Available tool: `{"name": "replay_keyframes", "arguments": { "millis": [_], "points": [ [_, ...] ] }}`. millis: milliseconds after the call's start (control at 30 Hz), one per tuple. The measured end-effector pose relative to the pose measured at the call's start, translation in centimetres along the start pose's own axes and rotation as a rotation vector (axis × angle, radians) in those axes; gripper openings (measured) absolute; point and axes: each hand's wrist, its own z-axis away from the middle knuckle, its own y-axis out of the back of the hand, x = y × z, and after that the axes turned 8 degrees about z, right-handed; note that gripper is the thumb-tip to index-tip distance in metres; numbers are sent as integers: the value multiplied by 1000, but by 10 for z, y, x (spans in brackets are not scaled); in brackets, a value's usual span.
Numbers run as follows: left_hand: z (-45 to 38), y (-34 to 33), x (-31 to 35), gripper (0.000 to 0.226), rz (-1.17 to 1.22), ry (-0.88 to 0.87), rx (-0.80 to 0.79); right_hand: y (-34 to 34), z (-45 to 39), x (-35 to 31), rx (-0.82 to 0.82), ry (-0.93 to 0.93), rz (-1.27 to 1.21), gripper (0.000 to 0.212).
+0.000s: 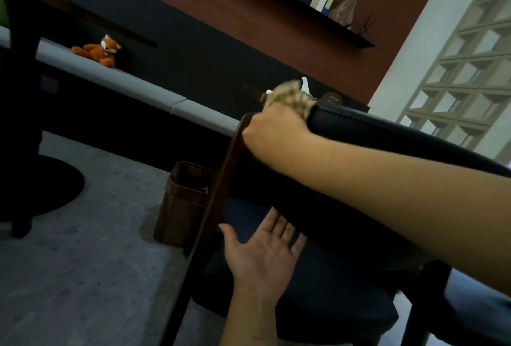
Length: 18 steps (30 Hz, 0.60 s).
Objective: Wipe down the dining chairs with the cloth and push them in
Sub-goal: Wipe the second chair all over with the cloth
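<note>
Head view, cloth (290, 97) under right hand (276, 130) — chair (387, 130) top

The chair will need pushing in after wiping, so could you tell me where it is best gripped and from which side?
Probably by the padded top rail of the chair, from behind. It runs as a long rounded bar a hand can wrap over, and the right hand already holds the cloth at its left end. The open left hand near the seat is free to take the rail.

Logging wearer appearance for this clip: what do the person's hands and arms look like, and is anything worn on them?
Both are bare. The right hand and its forearm show no sleeve, glove, watch or ring. The left hand, palm up, is also ungloved, with a bare wrist. No markings visible on either.
</note>
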Motion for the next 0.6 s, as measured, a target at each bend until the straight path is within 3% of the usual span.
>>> {"name": "replay_keyframes", "arguments": {
  "millis": [100, 333, 467, 600],
  "points": [
    [2, -1, 0, 108, -3, -13, 19, -7, -1, -21, -34, 95, -84, 30],
    [0, 1, 0, 112, 14, -8, 10, -22, -56, 2, 47, -163, -151, 26],
    [-4, 3, 1, 107, 15, -11, 16, -42, -86, -13, -150, -164, -191, 36],
    [-3, 16, 9, 104, -4, -72, 91, -49, -104, -40, -194, -13, -162, 34]
  ]
}}
